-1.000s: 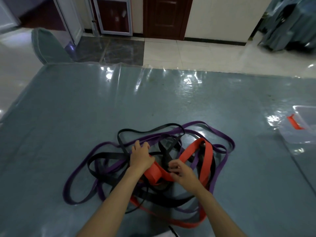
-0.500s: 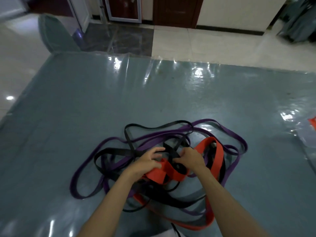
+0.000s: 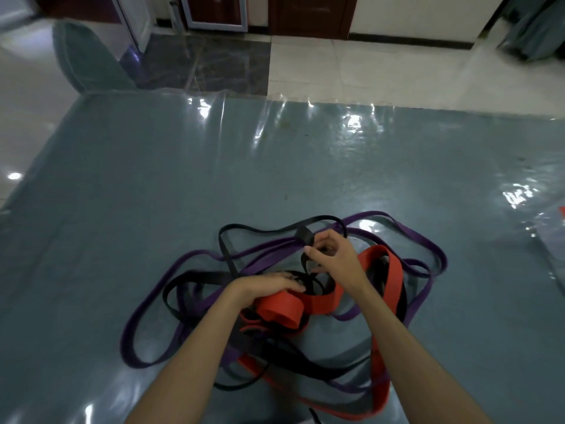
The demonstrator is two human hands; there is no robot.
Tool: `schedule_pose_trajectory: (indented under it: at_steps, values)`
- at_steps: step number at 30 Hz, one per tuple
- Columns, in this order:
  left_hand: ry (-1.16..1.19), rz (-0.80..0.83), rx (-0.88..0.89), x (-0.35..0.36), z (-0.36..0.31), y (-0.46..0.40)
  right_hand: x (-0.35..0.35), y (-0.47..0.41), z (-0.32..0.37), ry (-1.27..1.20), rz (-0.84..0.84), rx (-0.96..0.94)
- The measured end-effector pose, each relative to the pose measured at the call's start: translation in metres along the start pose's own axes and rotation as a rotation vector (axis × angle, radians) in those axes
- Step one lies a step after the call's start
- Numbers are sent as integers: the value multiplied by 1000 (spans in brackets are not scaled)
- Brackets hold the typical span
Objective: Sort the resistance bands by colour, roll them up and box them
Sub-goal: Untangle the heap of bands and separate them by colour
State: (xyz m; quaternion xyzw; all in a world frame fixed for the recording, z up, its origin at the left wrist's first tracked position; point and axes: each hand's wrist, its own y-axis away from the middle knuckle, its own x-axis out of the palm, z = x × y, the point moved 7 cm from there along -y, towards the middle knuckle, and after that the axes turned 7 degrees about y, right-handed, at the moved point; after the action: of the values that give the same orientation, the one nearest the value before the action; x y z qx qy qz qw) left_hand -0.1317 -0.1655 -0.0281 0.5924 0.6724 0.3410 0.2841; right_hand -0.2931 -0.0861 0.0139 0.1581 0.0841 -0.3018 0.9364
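Since the earlier frame the right hand (image 3: pixel 331 258) has lifted away from the flat red rubber resistance band (image 3: pixel 394 270) and moved farther up the pile, and it now pinches a fold of the narrow black rubber resistance band (image 3: pixel 305 235) between thumb and curled fingers, raising that fold above the heap. Meanwhile the left hand (image 3: pixel 263 286) has stayed low, and it rests over the started roll of the red band, fingers curled on its top and holding it down against the pile; how the thumb lies under the hand cannot be told. That roll sits near the middle of the tangle, just near and right of the left hand's knuckles, with the loose length of the red band running right, up in an arch beside the right wrist, then down the right side toward the near edge. Black loops cross over and under it, one thin loop reaching to the far left of the heap. A long purple rubber resistance band (image 3: pixel 146 316) rings the whole pile, sweeping wide to the left and to the far right. All bands lie unsorted on the grey-blue table under a glossy clear plastic sheet (image 3: pixel 153 179). At the right edge a clear plastic box (image 3: pixel 550 237) is partly in view.
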Motion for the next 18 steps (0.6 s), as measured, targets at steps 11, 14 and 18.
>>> schedule_pose_trajectory:
  at_steps: [11,14,18]
  values:
    - [-451,51,169,21,-4,2,-35,12,-46,134,-275,223]
    - [-386,-50,291,15,-7,2,-26,9,-39,20,-213,183]
    - [-176,-479,455,-14,-16,6,-4,2,-19,-243,-64,115]
